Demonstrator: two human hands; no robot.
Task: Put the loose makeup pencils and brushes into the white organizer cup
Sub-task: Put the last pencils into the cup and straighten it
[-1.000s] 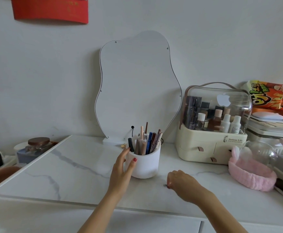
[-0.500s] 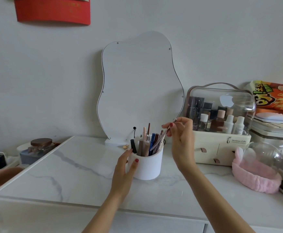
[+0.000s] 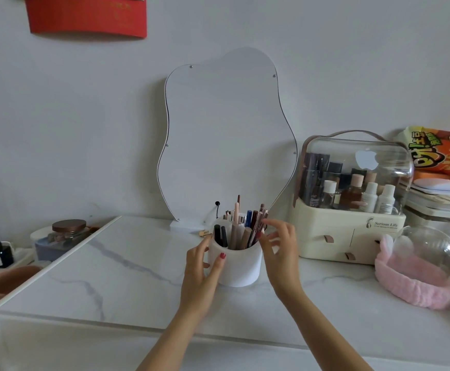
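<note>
The white organizer cup (image 3: 241,266) stands on the marble tabletop (image 3: 116,274) in front of the mirror. Several makeup pencils and brushes (image 3: 241,227) stand upright in it. My left hand (image 3: 202,274) wraps the cup's left side, thumb on its front. My right hand (image 3: 281,250) hovers at the cup's right rim with fingers spread, fingertips close to the pencil tips and holding nothing.
A wavy white mirror (image 3: 226,135) leans on the wall behind the cup. A cream cosmetics case with clear lid (image 3: 349,199) sits to the right, a pink headband (image 3: 414,282) beyond it. A small clip (image 3: 203,232) lies behind the cup. A jar (image 3: 67,234) stands left.
My right hand picked a thin pencil off the table, lifted it to the cup and let it go among the others. The left hand stayed on the cup.
</note>
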